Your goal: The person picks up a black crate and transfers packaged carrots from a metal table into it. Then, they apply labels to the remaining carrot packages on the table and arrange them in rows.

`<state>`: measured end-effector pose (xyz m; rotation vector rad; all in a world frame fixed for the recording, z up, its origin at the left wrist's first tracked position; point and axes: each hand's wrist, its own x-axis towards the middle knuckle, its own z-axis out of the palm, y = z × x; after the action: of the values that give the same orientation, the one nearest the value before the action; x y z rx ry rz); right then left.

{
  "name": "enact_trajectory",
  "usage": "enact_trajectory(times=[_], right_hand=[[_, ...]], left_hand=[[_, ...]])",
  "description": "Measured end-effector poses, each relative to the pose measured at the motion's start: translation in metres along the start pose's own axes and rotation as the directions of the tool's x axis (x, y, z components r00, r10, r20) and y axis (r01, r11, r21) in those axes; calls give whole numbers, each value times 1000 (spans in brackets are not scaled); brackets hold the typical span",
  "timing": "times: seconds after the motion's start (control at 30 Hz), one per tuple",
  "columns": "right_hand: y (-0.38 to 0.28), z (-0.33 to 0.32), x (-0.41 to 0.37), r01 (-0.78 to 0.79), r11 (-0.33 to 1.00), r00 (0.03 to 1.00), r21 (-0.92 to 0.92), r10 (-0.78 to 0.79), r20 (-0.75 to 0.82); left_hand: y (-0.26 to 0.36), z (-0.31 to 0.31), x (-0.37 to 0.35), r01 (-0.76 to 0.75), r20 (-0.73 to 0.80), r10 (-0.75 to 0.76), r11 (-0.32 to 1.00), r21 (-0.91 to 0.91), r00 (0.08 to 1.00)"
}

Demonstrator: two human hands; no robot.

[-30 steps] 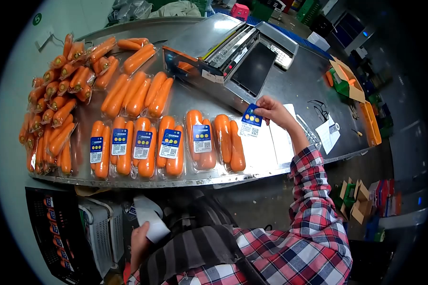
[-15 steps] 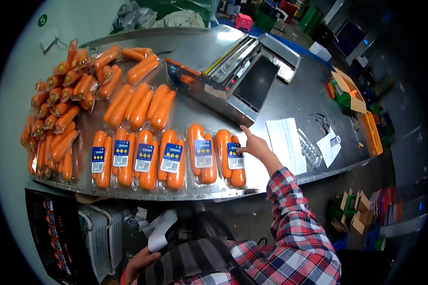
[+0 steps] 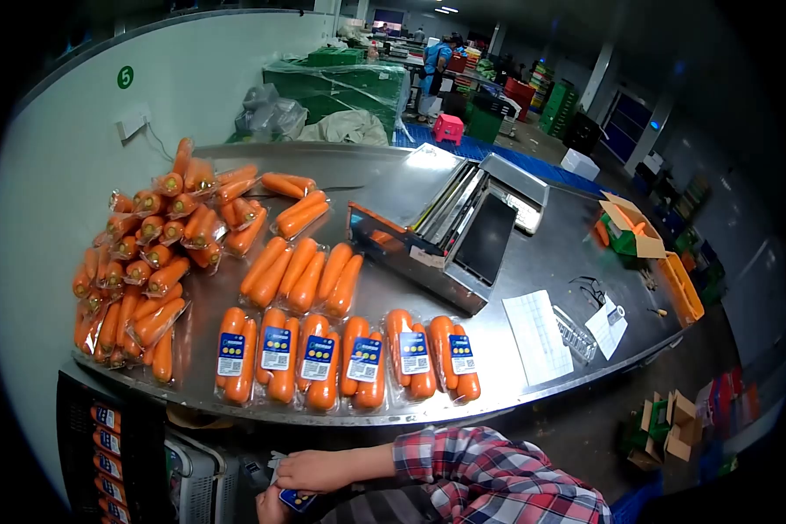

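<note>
My right hand (image 3: 314, 472) is drawn in close to my body at the bottom, fingers bent and closed at the end of a strip of labels. Beside it, my left hand (image 3: 272, 506) is curled around the same strip and partly cut off by the frame's lower edge. A blue printed label (image 3: 297, 500) shows between the two hands. Ahead of them on the metal table, a front row of wrapped carrot packs (image 3: 362, 362) carries blue and white labels. Behind that row lie carrot packs without labels (image 3: 301, 275).
Many wrapped carrots (image 3: 140, 262) are heaped at the left. A wrapping machine (image 3: 445, 236) stands mid-table, with paper sheets (image 3: 537, 336) and a clear tray (image 3: 575, 334) to its right. Below left is a black crate (image 3: 105, 437) of labelled packs. A person (image 3: 435, 74) stands far back.
My right hand has left the rightmost labelled pack and come down left to meet my left hand at the label strip. The view has tilted up, showing more of the room.
</note>
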<state>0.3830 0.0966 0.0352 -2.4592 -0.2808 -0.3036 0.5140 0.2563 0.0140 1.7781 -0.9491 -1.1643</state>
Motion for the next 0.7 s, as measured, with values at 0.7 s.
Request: enact_trajectory(times=[0.7], right_hand=[[307,-207,12,-610,652,410,451,747,-524]], left_hand=[[-39,-81,17,-171,-223,353,802,573,909]])
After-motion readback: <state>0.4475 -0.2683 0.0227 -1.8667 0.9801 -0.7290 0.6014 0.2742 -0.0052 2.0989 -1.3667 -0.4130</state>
